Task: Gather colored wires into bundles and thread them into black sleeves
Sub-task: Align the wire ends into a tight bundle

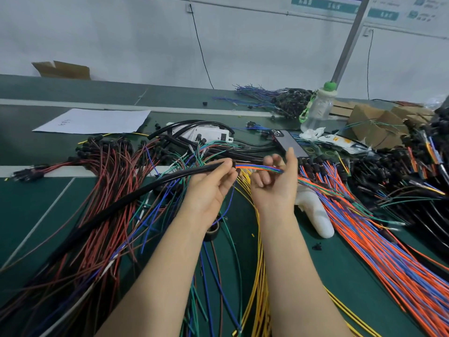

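wire bundle (252, 167) at the mouth of the black sleeve (136, 194), above the surface (34, 215)
left hand (209, 188) pinches the sleeve mouth, right hand (275, 184) pinches the bundle just beside it; keep the tips tight and even, feed in short pushes (a stray strand would likely snag). green surface heaped with loose wires (109, 215); water bottle (315, 110) and paper sheet (94, 120) near the white wall (243, 45).
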Tool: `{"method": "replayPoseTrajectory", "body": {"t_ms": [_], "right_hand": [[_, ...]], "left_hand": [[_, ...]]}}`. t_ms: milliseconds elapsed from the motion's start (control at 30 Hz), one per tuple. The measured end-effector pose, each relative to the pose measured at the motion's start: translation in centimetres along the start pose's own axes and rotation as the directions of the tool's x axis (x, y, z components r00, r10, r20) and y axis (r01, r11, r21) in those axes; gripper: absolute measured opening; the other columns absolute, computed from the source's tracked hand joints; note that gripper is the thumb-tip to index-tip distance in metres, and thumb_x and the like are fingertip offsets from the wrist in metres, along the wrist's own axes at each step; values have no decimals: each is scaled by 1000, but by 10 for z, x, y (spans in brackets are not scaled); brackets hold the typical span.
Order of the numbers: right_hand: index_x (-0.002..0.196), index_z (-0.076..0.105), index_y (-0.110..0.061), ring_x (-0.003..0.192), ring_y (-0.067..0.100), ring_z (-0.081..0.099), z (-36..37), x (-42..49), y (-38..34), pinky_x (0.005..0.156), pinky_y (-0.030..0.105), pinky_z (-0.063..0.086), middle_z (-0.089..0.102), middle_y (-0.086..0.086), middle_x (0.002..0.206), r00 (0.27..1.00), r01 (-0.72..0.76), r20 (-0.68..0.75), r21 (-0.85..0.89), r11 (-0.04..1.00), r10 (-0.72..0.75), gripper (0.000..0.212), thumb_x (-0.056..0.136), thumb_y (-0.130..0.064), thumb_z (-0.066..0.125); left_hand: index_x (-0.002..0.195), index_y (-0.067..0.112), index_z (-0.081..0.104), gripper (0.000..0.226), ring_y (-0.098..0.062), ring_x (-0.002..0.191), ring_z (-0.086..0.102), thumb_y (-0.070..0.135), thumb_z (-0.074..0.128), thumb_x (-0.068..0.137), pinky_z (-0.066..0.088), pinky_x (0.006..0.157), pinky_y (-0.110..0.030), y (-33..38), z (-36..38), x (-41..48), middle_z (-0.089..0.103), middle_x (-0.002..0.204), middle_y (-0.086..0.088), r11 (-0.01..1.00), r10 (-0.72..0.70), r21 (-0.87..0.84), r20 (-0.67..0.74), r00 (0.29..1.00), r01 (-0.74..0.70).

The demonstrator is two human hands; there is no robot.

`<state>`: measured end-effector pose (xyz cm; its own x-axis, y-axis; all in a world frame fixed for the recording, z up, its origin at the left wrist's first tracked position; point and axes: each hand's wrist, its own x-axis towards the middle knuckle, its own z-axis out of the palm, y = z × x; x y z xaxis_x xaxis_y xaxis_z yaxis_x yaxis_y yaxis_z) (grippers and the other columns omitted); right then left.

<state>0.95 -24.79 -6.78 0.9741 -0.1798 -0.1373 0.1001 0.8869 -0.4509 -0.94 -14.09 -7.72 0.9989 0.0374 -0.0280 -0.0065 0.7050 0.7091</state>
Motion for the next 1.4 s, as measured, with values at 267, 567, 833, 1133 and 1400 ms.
{"method": "replayPoseTrajectory", "body": {"t_ms": [267, 567, 833, 1133, 1400], "right_hand": [[61, 33, -14, 30, 8, 19, -2, 2, -1, 33, 16, 17, 45, -1, 50, 988, 105, -100, -91, 990, -114, 48, 102, -39, 39], [58, 37, -14, 27, 7, 25, 9, -5, 17, 33, 14, 20, 50, 0, 55, 991, 61, -97, -318, 946, -96, 48, 100, -37, 45], [62, 44, -17, 35, 4, 22, 2, -2, 2, 35, 14, 18, 48, -3, 66, 998, 15, 53, -19, 1000, -14, 40, 94, -39, 54], [55, 37, -11, 30, 7, 25, 7, -3, 15, 34, 15, 21, 52, 1, 50, 982, 158, -61, -240, 958, -178, 53, 99, -39, 45], [70, 52, -12, 36, 6, 29, 12, -7, 16, 38, 16, 25, 50, -1, 64, 995, -3, 98, -155, 988, 18, 39, 95, -42, 52]], "left_hand": [[83, 6, 65, 11, -4, 58, 63, 0, 58, 88, 53, 59, -13, 1, -6, 2, 66, 63, 2, 1000, 2, 4, -6, 1000, -2], [84, 5, 60, 13, -2, 59, 63, -3, 52, 90, 52, 60, -12, -6, 3, -5, 66, 65, 3, 996, -36, 90, 118, 992, 25], [81, 2, 62, 10, -3, 53, 63, -1, 56, 89, 54, 60, -13, 12, -8, 2, 65, 59, 1, 994, -29, -106, -72, 997, 21], [81, 4, 63, 11, -3, 57, 63, -1, 56, 88, 52, 58, -12, 6, -3, -2, 65, 63, 1, 995, -90, 47, 55, 994, 87], [81, 3, 61, 11, -3, 54, 62, 0, 56, 89, 53, 58, -11, 9, 2, -1, 65, 62, 1, 996, -44, -77, -25, 999, 42]]}}
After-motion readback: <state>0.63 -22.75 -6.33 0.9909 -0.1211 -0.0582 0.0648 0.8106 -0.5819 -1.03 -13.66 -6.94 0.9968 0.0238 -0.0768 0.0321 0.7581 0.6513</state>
